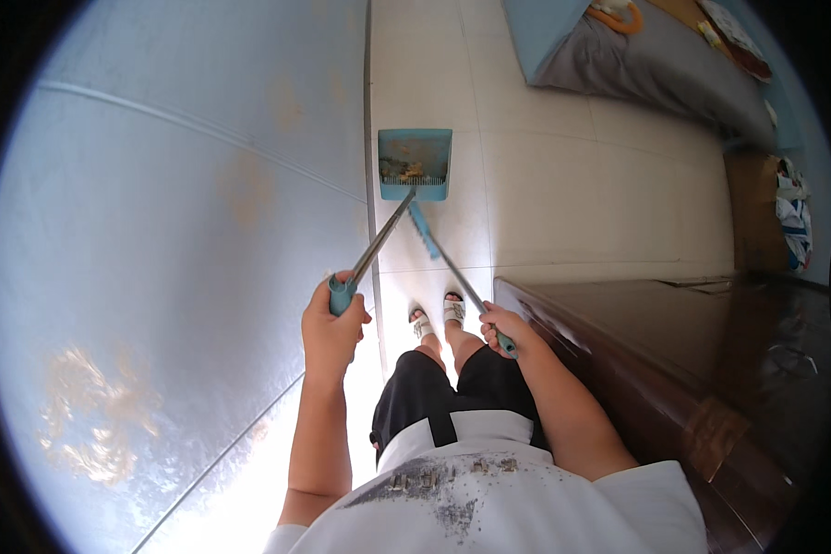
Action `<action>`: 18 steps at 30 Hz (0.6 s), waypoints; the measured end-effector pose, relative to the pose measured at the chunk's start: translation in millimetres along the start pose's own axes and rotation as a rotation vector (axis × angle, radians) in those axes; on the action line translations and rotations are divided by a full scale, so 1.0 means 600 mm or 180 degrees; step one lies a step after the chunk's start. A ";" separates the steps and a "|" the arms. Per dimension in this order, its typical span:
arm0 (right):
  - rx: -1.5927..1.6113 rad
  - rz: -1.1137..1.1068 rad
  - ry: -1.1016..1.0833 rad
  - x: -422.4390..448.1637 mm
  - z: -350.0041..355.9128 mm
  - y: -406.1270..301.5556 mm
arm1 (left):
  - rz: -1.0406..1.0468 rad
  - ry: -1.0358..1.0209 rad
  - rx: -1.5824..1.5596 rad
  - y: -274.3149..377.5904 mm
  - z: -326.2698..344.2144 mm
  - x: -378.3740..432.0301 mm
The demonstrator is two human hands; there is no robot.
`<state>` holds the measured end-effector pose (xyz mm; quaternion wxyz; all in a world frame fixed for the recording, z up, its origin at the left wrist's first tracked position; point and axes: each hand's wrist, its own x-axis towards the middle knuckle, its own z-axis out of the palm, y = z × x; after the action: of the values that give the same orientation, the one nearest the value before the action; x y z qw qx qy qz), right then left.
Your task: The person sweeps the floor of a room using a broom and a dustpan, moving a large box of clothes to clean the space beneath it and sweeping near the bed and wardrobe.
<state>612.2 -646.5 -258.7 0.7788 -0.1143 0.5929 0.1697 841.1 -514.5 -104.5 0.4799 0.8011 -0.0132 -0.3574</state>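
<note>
My left hand (336, 322) grips the blue-green handle end of a long-handled dustpan (415, 133). Its metal pole runs forward to the blue pan, which is at the floor beside the bluish wall and holds brownish debris (410, 169). A row of comb-like teeth spans the pan's near side. My right hand (504, 329) is closed around the handle of a broom, near its green end. The blue broom head (424, 230) lies just on my side of the pan, close to the dustpan's pole; whether its bristles touch the floor I cannot tell.
A bluish wall (180, 208) with brownish stains runs along the left. Pale floor tiles (547, 187) lie ahead. Dark brown wooden furniture (595, 346) stands close at my right. Farther right are grey fabric (637, 62) and a brown cardboard box (758, 208). My sandalled feet are below the broom.
</note>
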 end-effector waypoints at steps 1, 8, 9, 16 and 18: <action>0.0130 0.0201 -0.0054 0.000 0.000 -0.005 | 0.0004 0.0042 -0.0018 0.003 0.004 -0.003; 0.0566 0.1477 -0.0577 0.047 -0.023 0.030 | -0.0091 0.0163 -0.0050 0.048 0.040 -0.017; 0.0249 0.1240 -0.0346 0.038 0.005 0.041 | -0.0051 0.0175 -0.0017 0.047 0.029 -0.013; 0.0703 0.2154 -0.0298 0.100 0.053 0.036 | -0.0035 0.0250 -0.0006 0.048 0.036 -0.015; 0.0925 0.1794 -0.0397 0.150 0.048 0.000 | -0.0010 0.0225 0.0017 0.052 0.038 -0.012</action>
<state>659.2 -623.8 -337.3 0.7441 0.1774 0.5704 0.2990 832.7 -545.9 -82.9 0.4773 0.8146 0.0040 -0.3297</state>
